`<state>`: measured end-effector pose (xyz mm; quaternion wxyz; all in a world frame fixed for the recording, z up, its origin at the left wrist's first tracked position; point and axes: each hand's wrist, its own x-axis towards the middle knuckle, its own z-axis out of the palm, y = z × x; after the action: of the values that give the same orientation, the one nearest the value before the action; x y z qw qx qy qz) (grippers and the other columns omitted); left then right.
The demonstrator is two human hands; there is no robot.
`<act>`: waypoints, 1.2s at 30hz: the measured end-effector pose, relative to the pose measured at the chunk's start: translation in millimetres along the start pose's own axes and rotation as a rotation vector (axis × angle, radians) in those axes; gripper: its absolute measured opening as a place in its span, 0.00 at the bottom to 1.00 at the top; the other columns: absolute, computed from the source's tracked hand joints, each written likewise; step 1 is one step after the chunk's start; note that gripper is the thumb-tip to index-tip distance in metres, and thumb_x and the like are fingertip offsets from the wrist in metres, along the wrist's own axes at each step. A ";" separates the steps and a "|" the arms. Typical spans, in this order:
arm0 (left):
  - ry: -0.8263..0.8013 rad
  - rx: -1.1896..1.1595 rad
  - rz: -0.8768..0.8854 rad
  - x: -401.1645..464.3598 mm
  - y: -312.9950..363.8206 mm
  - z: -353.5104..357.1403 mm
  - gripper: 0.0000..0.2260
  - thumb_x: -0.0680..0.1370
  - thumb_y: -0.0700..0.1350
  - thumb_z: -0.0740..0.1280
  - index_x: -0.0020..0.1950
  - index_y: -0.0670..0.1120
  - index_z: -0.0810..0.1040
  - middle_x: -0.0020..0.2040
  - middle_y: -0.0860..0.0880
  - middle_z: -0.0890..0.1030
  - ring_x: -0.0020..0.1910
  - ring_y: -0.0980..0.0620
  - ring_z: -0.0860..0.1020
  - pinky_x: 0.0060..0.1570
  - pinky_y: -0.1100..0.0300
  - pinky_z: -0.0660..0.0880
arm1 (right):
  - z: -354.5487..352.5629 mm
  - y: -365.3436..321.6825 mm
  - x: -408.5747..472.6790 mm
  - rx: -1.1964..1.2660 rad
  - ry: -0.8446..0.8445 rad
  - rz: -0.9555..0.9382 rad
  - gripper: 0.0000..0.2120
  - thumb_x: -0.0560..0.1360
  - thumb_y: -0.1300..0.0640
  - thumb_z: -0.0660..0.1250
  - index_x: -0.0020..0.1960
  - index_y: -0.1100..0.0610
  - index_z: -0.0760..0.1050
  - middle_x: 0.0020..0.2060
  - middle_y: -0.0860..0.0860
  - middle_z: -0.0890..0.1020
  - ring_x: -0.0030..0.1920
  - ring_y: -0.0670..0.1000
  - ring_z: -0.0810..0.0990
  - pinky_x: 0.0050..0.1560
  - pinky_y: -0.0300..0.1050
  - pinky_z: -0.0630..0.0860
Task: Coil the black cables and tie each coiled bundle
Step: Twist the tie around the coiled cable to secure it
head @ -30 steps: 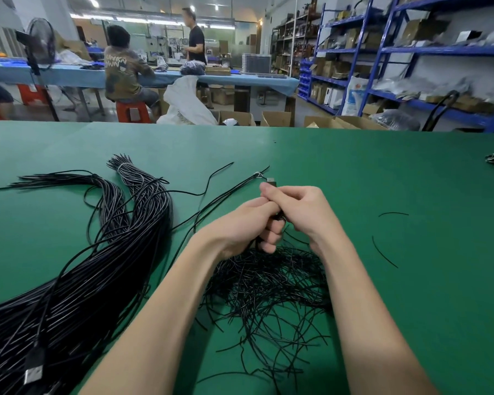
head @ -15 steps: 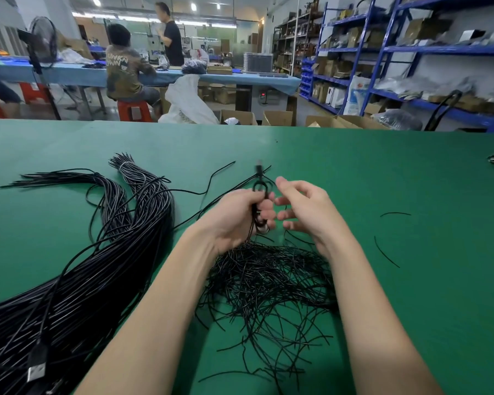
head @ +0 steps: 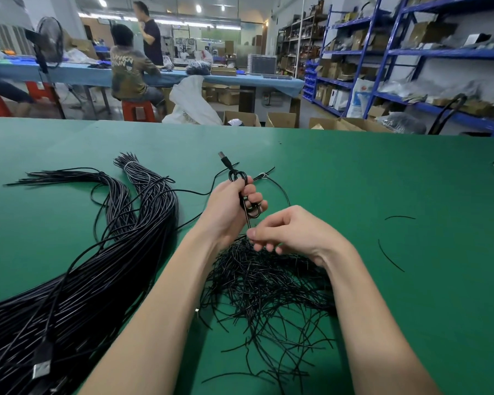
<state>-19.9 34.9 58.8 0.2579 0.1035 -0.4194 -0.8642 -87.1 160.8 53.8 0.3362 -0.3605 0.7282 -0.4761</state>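
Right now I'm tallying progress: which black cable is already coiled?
The coiled cable gripped upright in the left hand, plug end pointing up. The big cable pile on the left lies straight and loose on the table.

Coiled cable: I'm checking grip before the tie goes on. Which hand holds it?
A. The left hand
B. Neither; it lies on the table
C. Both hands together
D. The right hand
A: the left hand grips the coiled cable upright above the table, while the right hand pinches a thin tie just below it, over the tie pile.
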 end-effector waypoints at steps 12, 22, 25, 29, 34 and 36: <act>-0.303 0.520 -0.097 -10.3 -6.6 3.6 0.11 0.86 0.44 0.54 0.59 0.43 0.74 0.31 0.56 0.66 0.27 0.58 0.61 0.26 0.66 0.64 | -11.0 -7.9 -0.1 0.068 0.484 -0.194 0.10 0.73 0.43 0.75 0.51 0.47 0.86 0.39 0.41 0.86 0.31 0.37 0.77 0.35 0.35 0.73; -0.332 0.686 -0.184 -14.6 -6.0 12.4 0.13 0.83 0.40 0.52 0.55 0.45 0.75 0.32 0.53 0.65 0.28 0.56 0.62 0.28 0.64 0.65 | -10.4 -7.7 4.1 0.191 0.560 -0.124 0.08 0.71 0.53 0.80 0.38 0.53 0.82 0.26 0.43 0.81 0.27 0.39 0.76 0.27 0.31 0.71; -0.270 0.657 -0.191 -14.0 -7.8 13.0 0.08 0.85 0.43 0.55 0.53 0.42 0.72 0.35 0.51 0.69 0.27 0.57 0.66 0.28 0.63 0.68 | -11.4 -4.4 4.5 0.330 0.568 -0.098 0.06 0.72 0.59 0.79 0.43 0.58 0.82 0.25 0.44 0.80 0.25 0.39 0.76 0.29 0.31 0.74; -0.222 0.460 -0.220 -14.6 -11.8 13.6 0.11 0.84 0.35 0.54 0.44 0.43 0.68 0.34 0.47 0.71 0.29 0.55 0.65 0.27 0.63 0.65 | -13.5 -2.9 3.4 0.554 0.511 -0.032 0.07 0.73 0.62 0.77 0.48 0.63 0.82 0.30 0.49 0.84 0.27 0.42 0.81 0.33 0.31 0.77; -0.183 0.239 -0.364 -10.4 -8.6 8.6 0.06 0.83 0.34 0.60 0.47 0.40 0.70 0.35 0.43 0.79 0.31 0.53 0.74 0.33 0.60 0.78 | -19.3 2.4 2.8 0.637 0.488 -0.012 0.05 0.73 0.64 0.77 0.45 0.62 0.81 0.30 0.50 0.85 0.27 0.43 0.82 0.33 0.31 0.78; -0.185 0.236 -0.391 -10.3 -5.8 4.2 0.05 0.81 0.34 0.63 0.46 0.39 0.75 0.38 0.42 0.82 0.34 0.52 0.79 0.42 0.56 0.83 | -21.0 4.4 3.3 0.646 0.463 -0.016 0.04 0.73 0.65 0.76 0.45 0.62 0.82 0.30 0.50 0.85 0.26 0.43 0.81 0.33 0.31 0.77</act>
<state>-15.0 46.2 56.6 0.0321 0.1324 -0.5113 -0.8485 -107.3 168.7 55.9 0.2555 -0.1249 0.5948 -0.7519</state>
